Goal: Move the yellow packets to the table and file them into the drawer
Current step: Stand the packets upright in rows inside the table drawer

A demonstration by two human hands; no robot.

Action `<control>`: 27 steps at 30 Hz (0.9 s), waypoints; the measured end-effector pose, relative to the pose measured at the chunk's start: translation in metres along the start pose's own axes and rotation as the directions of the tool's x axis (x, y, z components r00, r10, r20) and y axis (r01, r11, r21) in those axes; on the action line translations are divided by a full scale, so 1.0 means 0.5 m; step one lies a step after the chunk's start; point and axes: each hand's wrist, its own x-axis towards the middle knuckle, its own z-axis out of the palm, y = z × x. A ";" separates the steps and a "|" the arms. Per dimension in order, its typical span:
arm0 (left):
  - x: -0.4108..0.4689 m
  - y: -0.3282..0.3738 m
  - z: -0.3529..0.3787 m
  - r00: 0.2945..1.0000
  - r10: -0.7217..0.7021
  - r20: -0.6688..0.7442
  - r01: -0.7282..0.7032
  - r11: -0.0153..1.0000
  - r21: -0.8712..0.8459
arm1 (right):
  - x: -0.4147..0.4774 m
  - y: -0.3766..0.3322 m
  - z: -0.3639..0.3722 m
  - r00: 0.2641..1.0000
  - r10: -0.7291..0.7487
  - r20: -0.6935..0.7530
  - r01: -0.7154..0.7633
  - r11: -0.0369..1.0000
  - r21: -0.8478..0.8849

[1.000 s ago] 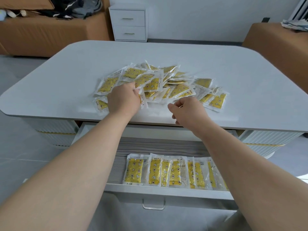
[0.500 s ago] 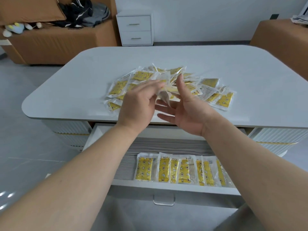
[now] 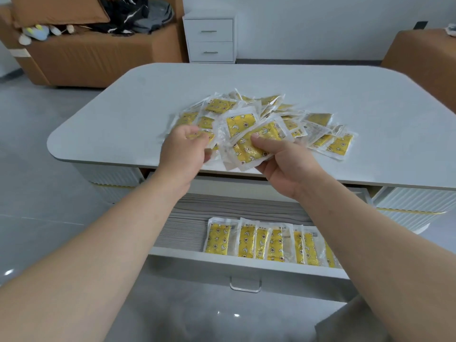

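- The left grip (image 3: 185, 149) is curled at the near left edge of the loose pile (image 3: 318, 119). Blur hides whether it pinches a packet, so I cannot tell.
- A fan of yellow packets (image 3: 244, 137) is held just above the surface (image 3: 370, 95), overlapped, probably so they can be squared into one stack.
- Below, the open drawer (image 3: 246, 261) holds a filed row (image 3: 269, 243), shingled along its front wall. Grey liner shows to its left, likely room for more.
- The right grip (image 3: 286, 161) clasps that fan, thumb on top and fingers beneath.
- Farther right, the rest of the loose pile lies jumbled on the surface, not yet filed.
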 end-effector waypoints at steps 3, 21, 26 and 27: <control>-0.005 0.009 -0.011 0.955 -0.223 0.195 0.268 0.931 -0.249 | -0.014 0.018 0.008 0.987 0.050 0.155 -0.024 0.986 -0.165; -0.004 -0.037 -0.074 0.924 -0.205 0.323 0.066 0.917 0.393 | -0.008 0.044 -0.012 0.971 0.231 0.067 -0.138 0.763 -0.631; -0.011 -0.032 -0.079 0.806 -0.379 0.455 0.077 0.828 0.555 | 0.000 0.051 -0.020 0.978 0.200 0.054 -0.114 0.737 -0.666; -0.012 -0.030 -0.078 0.787 -0.414 0.457 0.090 0.810 0.579 | 0.003 0.052 -0.021 0.979 0.197 0.045 -0.114 0.721 -0.684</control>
